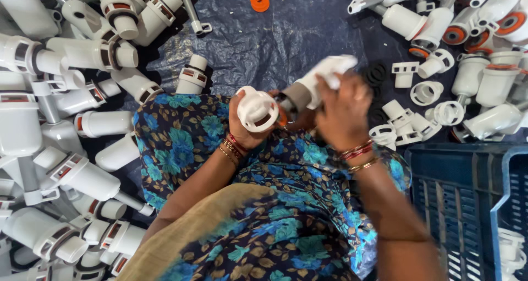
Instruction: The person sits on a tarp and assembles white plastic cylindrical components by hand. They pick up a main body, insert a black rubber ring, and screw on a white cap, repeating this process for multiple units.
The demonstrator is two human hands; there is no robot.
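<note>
Two hands: both busy over the lap, close together
Left hand [246, 128]: wrapped around a white round cap [257, 110]
Right hand [344, 113]: clamped on a white plastic fitting [319, 80], blurred, its grey end toward the cap
Left side: heap of white valve bodies [71, 149] on the dark sheet [286, 28]
Right side: blue crate [467, 198] beside the knee, loose white rings [426, 93] above it
</note>
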